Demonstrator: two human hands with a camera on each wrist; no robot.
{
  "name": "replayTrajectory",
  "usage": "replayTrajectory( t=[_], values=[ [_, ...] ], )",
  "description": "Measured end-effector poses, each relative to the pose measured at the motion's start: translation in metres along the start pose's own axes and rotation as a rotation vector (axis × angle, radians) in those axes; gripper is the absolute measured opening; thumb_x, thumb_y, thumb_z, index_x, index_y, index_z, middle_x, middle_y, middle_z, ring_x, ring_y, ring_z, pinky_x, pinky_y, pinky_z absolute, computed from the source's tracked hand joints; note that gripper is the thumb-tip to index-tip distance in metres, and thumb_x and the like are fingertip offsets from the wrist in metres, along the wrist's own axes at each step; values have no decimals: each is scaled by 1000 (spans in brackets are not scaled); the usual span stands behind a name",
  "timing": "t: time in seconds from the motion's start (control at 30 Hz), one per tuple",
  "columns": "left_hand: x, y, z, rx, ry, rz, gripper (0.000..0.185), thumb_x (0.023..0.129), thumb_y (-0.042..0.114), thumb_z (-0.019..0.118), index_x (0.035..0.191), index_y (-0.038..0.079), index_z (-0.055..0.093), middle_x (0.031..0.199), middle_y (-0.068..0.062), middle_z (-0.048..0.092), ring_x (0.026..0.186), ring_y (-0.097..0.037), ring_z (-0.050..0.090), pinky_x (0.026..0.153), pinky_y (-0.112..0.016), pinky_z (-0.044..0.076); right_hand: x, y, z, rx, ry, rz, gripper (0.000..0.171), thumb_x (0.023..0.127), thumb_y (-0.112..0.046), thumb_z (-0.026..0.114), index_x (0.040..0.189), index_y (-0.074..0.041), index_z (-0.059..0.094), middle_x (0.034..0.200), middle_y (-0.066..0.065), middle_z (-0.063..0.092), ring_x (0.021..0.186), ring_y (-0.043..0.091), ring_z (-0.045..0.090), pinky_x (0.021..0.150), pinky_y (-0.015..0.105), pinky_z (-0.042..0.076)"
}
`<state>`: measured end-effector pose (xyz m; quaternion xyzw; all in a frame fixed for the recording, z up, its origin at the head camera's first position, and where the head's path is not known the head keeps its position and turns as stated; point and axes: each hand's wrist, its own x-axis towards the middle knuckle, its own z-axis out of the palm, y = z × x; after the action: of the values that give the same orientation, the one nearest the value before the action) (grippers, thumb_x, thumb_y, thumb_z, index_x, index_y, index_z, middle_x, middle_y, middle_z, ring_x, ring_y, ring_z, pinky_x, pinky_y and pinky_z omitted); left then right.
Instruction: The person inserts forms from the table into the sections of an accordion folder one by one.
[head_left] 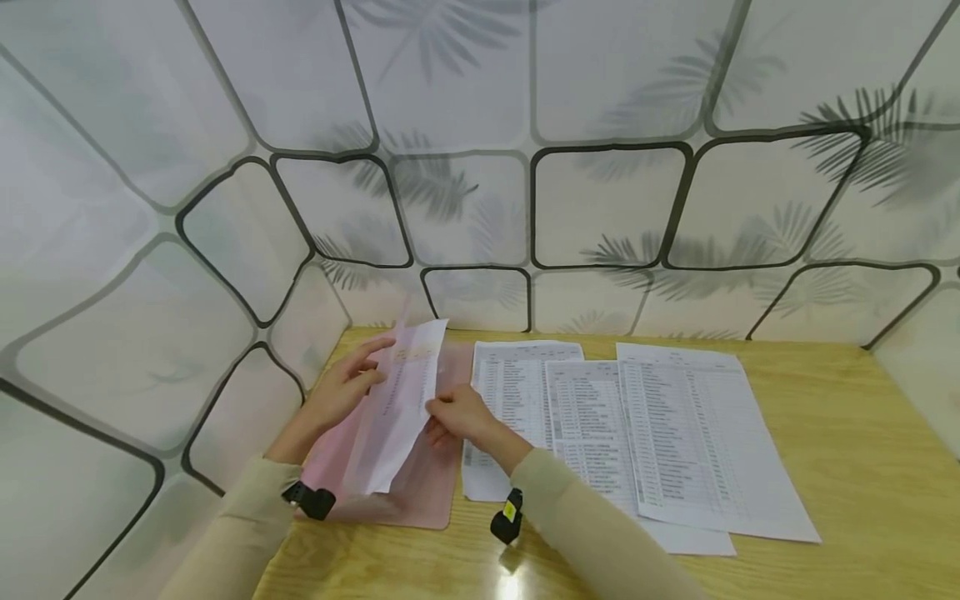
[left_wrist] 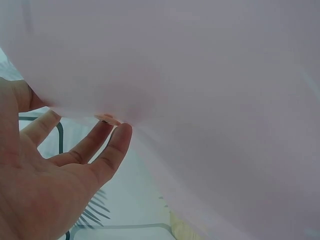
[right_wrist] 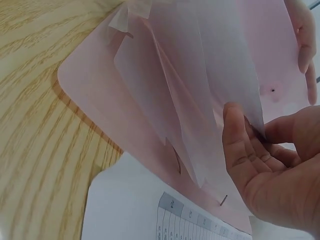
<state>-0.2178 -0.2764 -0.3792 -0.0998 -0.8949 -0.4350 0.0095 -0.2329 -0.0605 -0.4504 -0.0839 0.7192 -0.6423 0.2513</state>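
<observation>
A pink translucent folder (head_left: 423, 510) lies spread on the table, its left cover raised. My left hand (head_left: 341, 392) holds that cover (left_wrist: 210, 115) by its edge, with the thumb and fingers on opposite sides and a small round snap (left_wrist: 107, 119) by the fingertips. Between the cover and the folder's base stands a white printed sheet (head_left: 422, 392), tilted upright. Its right edge is pinched between the thumb and fingers of my right hand (head_left: 465, 412). In the right wrist view, creased layers (right_wrist: 185, 100) hang inside the folder, below the right hand's fingers.
Several printed list sheets overlap right of the folder: one beside it (head_left: 495, 375), one in the middle (head_left: 588, 417), one farthest right (head_left: 697, 433). The wooden table (head_left: 847, 417) meets patterned walls (head_left: 600, 208) at the back and left.
</observation>
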Motion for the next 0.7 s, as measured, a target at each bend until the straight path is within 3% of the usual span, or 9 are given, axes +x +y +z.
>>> replayTrajectory(
  t=[0.7],
  values=[
    [0,-1,0,9,0,-2,51,103,8,54,155,12,52,147,-25,59,117,-40,65,89,-38,48,2,-7,12,36,131,8,27,98,-16,69,84,6,74,61,4,68,49,9,64,52,29,59]
  ],
)
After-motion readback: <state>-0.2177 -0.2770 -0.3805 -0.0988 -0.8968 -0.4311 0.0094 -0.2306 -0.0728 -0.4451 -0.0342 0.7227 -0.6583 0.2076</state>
